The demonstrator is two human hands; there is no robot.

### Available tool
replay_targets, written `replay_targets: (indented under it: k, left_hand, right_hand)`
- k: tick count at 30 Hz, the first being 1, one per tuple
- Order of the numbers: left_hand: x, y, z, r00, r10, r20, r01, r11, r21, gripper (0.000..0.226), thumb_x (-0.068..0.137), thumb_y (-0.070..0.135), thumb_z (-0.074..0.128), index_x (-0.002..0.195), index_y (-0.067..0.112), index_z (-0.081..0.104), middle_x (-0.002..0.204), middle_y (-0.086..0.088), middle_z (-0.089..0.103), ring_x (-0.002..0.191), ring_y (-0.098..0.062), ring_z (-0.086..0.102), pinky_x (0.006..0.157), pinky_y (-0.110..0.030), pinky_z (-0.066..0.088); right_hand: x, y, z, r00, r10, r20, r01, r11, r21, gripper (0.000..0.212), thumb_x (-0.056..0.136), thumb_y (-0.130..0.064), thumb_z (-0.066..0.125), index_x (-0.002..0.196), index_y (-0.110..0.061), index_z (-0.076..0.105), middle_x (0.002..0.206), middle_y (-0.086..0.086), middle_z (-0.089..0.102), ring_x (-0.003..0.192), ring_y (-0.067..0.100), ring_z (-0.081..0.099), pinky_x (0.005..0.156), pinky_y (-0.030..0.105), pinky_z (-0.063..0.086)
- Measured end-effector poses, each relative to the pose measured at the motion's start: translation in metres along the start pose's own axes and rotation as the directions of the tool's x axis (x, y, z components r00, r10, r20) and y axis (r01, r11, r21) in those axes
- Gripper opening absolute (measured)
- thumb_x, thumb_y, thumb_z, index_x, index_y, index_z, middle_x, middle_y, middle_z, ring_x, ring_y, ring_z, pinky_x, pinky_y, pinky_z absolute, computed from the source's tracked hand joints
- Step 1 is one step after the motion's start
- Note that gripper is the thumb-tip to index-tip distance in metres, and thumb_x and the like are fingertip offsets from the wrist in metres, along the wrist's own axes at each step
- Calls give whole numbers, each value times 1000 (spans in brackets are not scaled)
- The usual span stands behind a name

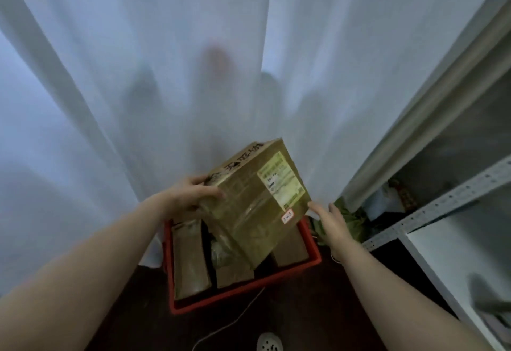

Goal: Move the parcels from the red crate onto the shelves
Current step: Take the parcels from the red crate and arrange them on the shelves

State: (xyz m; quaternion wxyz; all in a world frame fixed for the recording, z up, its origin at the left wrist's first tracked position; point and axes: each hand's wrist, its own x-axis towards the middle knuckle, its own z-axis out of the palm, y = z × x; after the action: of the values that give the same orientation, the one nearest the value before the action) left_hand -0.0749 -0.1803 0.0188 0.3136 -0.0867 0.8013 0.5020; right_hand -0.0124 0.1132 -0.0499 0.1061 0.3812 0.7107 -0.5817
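Fingers (213,194) of the left hand (190,193) are curled round the upper-left edge of a cardboard parcel (249,212), thumb on its near face, grasping it. Left forearm reaches in over the red crate (169,267). Right hand (331,220) is released, fingers straight, tips at the parcel's lower-right corner; contact not clear. The parcel is tilted, label side up, lifted above the crate, its low corner near the other parcels (190,259) standing inside. White curtain (138,74) hangs right behind the crate. White metal shelves (431,212) stand right of the crate, with dark floor (304,323) in between. A thin cable (229,325) lies on the floor in front of the crate.
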Motion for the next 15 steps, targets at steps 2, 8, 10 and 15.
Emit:
replay_targets:
  k: [2,8,10,15]
  left_hand:
    - [-21,14,0,997,48,54,-42,994,-105,46,63,27,80,106,26,64,87,8,70,78,-9,66,73,-25,57]
    - [-67,46,16,972,167,168,-135,973,-188,37,59,29,74,96,32,72,96,3,72,87,-11,65,68,-25,55]
    - [-80,57,18,968,190,163,-154,966,-208,39,51,32,74,91,30,74,90,3,72,87,-11,64,79,-30,54]
    - [-105,82,28,964,218,153,-177,953,-246,65,35,39,78,96,19,70,89,0,71,90,-15,62,87,-36,52]
  right_hand:
    - [-20,0,-10,996,84,5,-84,977,197,104,61,-71,66,147,-23,32,150,7,36,132,30,40,106,49,36]
    - [-80,-22,-40,992,-90,92,27,843,537,51,88,-59,51,126,-26,54,117,7,60,105,27,57,88,45,49]
    - [-97,-33,-55,988,-147,43,93,800,592,52,88,-62,49,129,-31,52,119,9,60,107,29,58,93,50,48]
    - [-126,-51,-108,950,-304,64,195,742,641,25,91,-50,54,115,-44,54,118,3,56,107,28,55,90,56,49]
